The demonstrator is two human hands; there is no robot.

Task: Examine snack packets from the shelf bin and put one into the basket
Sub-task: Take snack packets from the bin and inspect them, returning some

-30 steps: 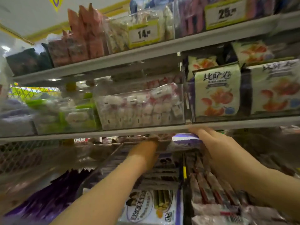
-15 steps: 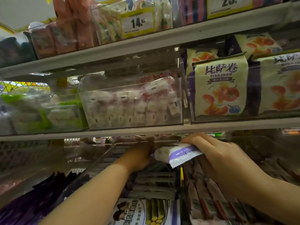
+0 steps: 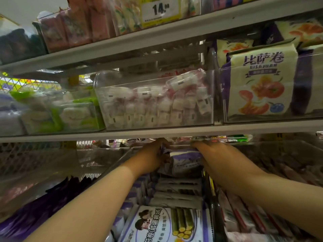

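Both your left grip [image 3: 152, 159] and your right grip [image 3: 215, 158] are clamped on one purple-and-white snack packet [image 3: 185, 163] just below centre frame, held over the rear of the clear shelf bin [image 3: 108, 169], the left at its left edge and the right curled over its right edge. It looks light, soft and crinkly, with slick film and probably brittle contents, so take it by the sealed end seams rather than squeezing the middle.

Shelf bin [image 3: 111, 165]: clear, glossy plastic.
Snack packets [image 3: 185, 163]: shiny plastic film.
Shelf [image 3: 157, 132]: smooth, matt grey.
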